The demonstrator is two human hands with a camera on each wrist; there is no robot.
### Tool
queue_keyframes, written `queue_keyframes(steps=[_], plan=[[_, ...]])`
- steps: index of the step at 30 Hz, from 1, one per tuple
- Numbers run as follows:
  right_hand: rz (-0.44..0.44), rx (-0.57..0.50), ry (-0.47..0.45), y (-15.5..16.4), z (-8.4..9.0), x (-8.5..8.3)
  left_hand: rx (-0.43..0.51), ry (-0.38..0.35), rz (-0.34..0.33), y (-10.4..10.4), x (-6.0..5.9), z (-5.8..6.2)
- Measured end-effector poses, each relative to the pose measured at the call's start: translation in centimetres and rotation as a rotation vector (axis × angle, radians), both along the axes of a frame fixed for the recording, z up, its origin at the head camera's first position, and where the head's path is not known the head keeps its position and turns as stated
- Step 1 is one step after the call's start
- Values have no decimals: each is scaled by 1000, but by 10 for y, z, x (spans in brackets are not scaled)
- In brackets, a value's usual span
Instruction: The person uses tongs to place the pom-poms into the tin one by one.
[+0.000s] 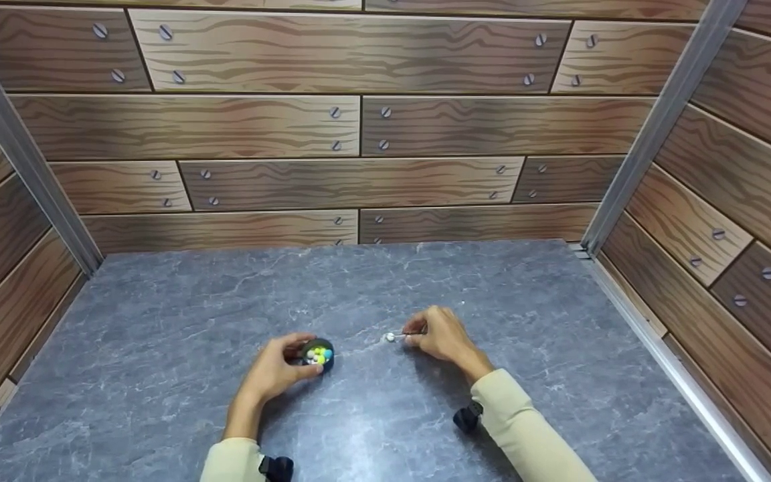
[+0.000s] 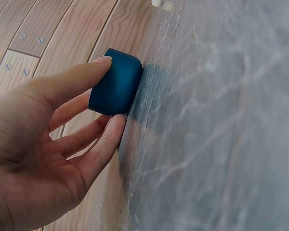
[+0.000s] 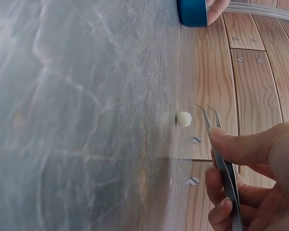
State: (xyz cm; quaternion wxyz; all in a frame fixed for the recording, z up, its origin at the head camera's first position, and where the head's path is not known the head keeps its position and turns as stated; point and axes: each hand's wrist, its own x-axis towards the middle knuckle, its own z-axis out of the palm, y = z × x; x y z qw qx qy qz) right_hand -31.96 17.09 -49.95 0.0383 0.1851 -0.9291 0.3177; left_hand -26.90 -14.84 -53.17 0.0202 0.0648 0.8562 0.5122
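My left hand [image 1: 272, 368] holds a small round dark-blue cup [image 2: 116, 84] by its sides, thumb on one side and fingers on the other. In the head view the cup tilts towards me, and small yellow, white and blue balls [image 1: 318, 355] lie inside it. With my right hand [image 1: 444, 335] I pinch metal tweezers [image 3: 224, 168] between thumb and fingers; their thin bent tips stand apart. A single white ball [image 3: 184, 119] rests on the table close to those tips, with nothing between them in the right wrist view.
The grey marbled tabletop [image 1: 225, 294] is shiny and reflects things. Wood-patterned walls [image 1: 359, 127] rise at the back and both sides, joined by metal corner posts [image 1: 653, 127]. A metal rail [image 1: 680, 375] runs along the right edge.
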Motion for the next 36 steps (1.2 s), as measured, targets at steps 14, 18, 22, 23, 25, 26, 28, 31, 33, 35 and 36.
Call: queue_keyframes(steps=[14, 18, 22, 23, 25, 26, 28, 31, 33, 35, 36], plan=[[9, -33, -110, 3, -1, -8, 8, 7, -5, 0, -1, -1], [-7, -41, -134, 3, -2, -9, 5, 2, 0, 0, -1, -1], [-26, -55, -145, 3, -3, -9, 7, -6, 3, 0, 0, -1], [-33, -56, -146, 3, -3, -9, 6, -7, 2, 0, 0, 0], [-48, -55, -145, 2, -2, -10, 4, -10, 3, 0, 1, 0], [-60, -53, -151, 2, -2, -10, 2, -13, 3, 0, 1, 0], [-84, -45, -163, 1, -3, -10, 0, -9, 2, 0, 0, 0], [-112, -38, -186, -1, -5, -11, -3, -5, 2, 0, 0, 0], [-117, -39, -196, -2, -7, -11, -1, 0, -2, 0, 0, -1], [-116, -42, -194, -2, -8, -11, 1, 1, -5, -1, -1, -1], [-117, -42, -191, -2, -8, -11, 1, 2, -6, -1, -1, -1]])
